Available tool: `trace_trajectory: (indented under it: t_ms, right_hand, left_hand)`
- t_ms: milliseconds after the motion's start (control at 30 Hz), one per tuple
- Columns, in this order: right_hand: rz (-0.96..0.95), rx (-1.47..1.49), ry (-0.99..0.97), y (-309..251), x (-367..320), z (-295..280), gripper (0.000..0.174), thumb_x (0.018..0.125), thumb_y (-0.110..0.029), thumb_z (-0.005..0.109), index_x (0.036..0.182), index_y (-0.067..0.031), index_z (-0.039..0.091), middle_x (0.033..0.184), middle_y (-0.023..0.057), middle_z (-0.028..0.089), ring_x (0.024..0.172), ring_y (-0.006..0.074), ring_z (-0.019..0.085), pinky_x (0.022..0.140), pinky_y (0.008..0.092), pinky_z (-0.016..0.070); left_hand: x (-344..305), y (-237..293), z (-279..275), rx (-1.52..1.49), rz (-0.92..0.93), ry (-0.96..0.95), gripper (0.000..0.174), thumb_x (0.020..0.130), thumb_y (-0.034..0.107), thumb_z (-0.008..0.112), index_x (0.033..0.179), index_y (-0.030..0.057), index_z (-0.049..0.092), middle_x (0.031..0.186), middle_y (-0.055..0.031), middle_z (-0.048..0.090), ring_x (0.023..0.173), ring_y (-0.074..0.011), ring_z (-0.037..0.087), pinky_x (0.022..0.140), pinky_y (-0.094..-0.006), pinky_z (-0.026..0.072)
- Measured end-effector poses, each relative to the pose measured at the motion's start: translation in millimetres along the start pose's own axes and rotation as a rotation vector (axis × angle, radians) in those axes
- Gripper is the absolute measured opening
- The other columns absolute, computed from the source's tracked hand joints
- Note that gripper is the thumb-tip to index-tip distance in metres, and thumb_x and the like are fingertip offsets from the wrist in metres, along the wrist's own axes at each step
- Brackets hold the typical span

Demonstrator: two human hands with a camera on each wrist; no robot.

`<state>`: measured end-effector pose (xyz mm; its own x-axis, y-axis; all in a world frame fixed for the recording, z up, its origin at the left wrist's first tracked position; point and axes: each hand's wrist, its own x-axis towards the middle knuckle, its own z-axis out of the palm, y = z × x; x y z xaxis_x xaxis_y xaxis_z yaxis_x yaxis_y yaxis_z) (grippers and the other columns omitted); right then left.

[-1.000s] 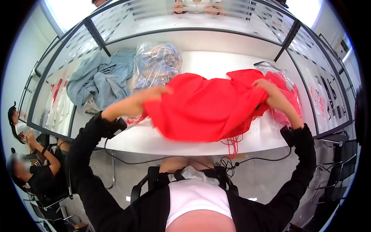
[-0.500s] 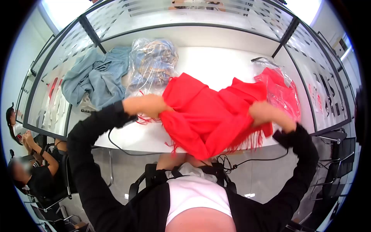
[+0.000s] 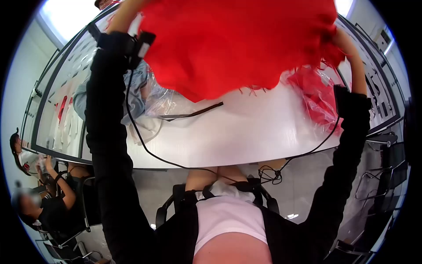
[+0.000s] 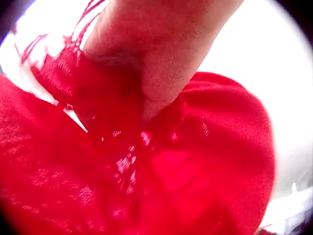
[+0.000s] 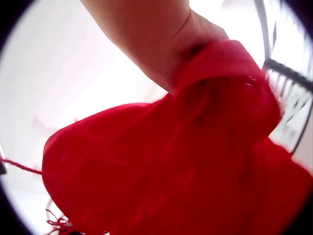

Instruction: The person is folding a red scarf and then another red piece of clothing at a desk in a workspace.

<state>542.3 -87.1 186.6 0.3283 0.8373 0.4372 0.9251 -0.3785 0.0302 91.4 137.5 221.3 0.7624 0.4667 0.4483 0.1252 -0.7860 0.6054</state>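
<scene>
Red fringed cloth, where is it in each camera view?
Head: red cloth fills the top centre, above the white table.
Left wrist: fills the lower frame, pinched by the left hand.
Right wrist: lower right, gripped by the right hand.
Shared landmark: its loose fringe threads.

One red cloth (image 3: 233,44); two plastic bags (image 3: 163,100) (image 3: 314,94).

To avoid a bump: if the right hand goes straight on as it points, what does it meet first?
Probably nothing near: the right hand, gripping the red fringed cloth, points up and away, toward the frosted glass partition; depth is unclear.
</scene>
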Motion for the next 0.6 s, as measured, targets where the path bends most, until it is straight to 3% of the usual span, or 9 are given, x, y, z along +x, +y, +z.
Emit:
trace_trajectory:
  t_ms: [33, 100, 167, 233, 300, 367, 433, 533, 600]
  right_hand:
    - [-0.066, -0.051, -0.156, 8, -27, 18, 0.032, 0.067, -0.023, 0.068, 0.090, -0.0013, 0.064, 0.080, 0.0195, 0.065, 0.082, 0.0325, 0.063, 0.071, 0.0400, 0.0481]
    - [0.084, -0.176, -0.673, -19, -71, 19, 0.056, 0.061, -0.029, 0.076, 0.106, 0.0001, 0.059, 0.094, 0.0214, 0.063, 0.093, 0.0327, 0.060, 0.082, 0.0379, 0.0461]
    - [-0.075, -0.068, -0.321, -28, -111, 56, 0.084, 0.058, -0.033, 0.080, 0.128, -0.0032, 0.043, 0.121, 0.0212, 0.051, 0.111, 0.0338, 0.050, 0.096, 0.0361, 0.0380]
    - [-0.174, 0.528, -0.317, -103, -129, 44, 0.097, 0.062, -0.036, 0.079, 0.138, -0.0060, 0.027, 0.137, 0.0191, 0.034, 0.124, 0.0355, 0.037, 0.104, 0.0366, 0.0297]
    - [-0.329, 0.674, -0.174, -158, -138, 51, 0.096, 0.065, -0.034, 0.077, 0.140, -0.0076, 0.023, 0.139, 0.0177, 0.032, 0.126, 0.0334, 0.036, 0.106, 0.0381, 0.0274]
    - [-0.542, 0.614, 0.192, -201, -138, 55, 0.081, 0.065, -0.030, 0.076, 0.131, -0.0051, 0.035, 0.124, 0.0189, 0.044, 0.113, 0.0361, 0.046, 0.092, 0.0406, 0.0414]
    - [-0.493, 0.624, -0.034, -213, -134, 60, 0.072, 0.064, -0.024, 0.075, 0.124, -0.0076, 0.040, 0.114, 0.0165, 0.050, 0.103, 0.0355, 0.051, 0.084, 0.0412, 0.0444]
    - [-0.528, 0.599, -0.142, -209, -132, 78, 0.057, 0.064, -0.019, 0.073, 0.113, -0.0098, 0.047, 0.098, 0.0132, 0.056, 0.090, 0.0336, 0.055, 0.073, 0.0415, 0.0462]
    - [-0.539, 0.488, -0.245, -200, -133, 79, 0.042, 0.066, -0.020, 0.072, 0.101, -0.0081, 0.050, 0.084, 0.0135, 0.059, 0.087, 0.0324, 0.056, 0.069, 0.0407, 0.0457]
  left_hand:
    - [-2, -8, 24, 0.283, -0.053, 0.005, 0.019, 0.071, 0.012, 0.064, 0.084, -0.0026, 0.064, 0.065, -0.0152, 0.063, 0.061, -0.0202, 0.061, 0.057, -0.0331, 0.0478]
    - [-21, 5, 59, 0.092, -0.167, -0.089, 0.020, 0.076, 0.005, 0.055, 0.094, -0.0008, 0.062, 0.073, -0.0077, 0.063, 0.057, -0.0138, 0.059, 0.052, -0.0241, 0.0462]
    - [-27, 2, 95, -0.116, -0.269, -0.219, 0.024, 0.079, 0.003, 0.052, 0.102, 0.0001, 0.059, 0.082, -0.0038, 0.063, 0.058, -0.0096, 0.058, 0.051, -0.0190, 0.0463]
    - [-33, 0, 140, -0.269, -0.361, -0.233, 0.021, 0.077, 0.008, 0.059, 0.096, -0.0019, 0.060, 0.083, -0.0093, 0.066, 0.064, -0.0138, 0.062, 0.053, -0.0256, 0.0486]
    - [-38, 0, 180, -0.431, -0.373, -0.281, 0.020, 0.076, 0.008, 0.061, 0.091, -0.0047, 0.058, 0.080, -0.0106, 0.066, 0.063, -0.0160, 0.063, 0.056, -0.0268, 0.0493]
    - [-45, -19, 221, -0.181, -0.042, -0.211, 0.025, 0.076, 0.010, 0.061, 0.095, -0.0043, 0.054, 0.081, -0.0157, 0.063, 0.073, -0.0229, 0.063, 0.062, -0.0322, 0.0488]
    - [-63, 18, 213, -0.187, -0.166, -0.314, 0.028, 0.075, 0.012, 0.063, 0.097, -0.0029, 0.054, 0.086, -0.0176, 0.061, 0.084, -0.0276, 0.061, 0.071, -0.0342, 0.0473]
    - [-82, -3, 198, -0.384, -0.092, -0.414, 0.028, 0.074, 0.010, 0.062, 0.097, -0.0019, 0.054, 0.093, -0.0166, 0.060, 0.092, -0.0294, 0.057, 0.080, -0.0350, 0.0453]
    - [-96, -28, 178, -0.117, 0.120, -0.288, 0.029, 0.073, 0.007, 0.060, 0.100, 0.0001, 0.054, 0.098, -0.0160, 0.058, 0.095, -0.0292, 0.056, 0.081, -0.0359, 0.0450]
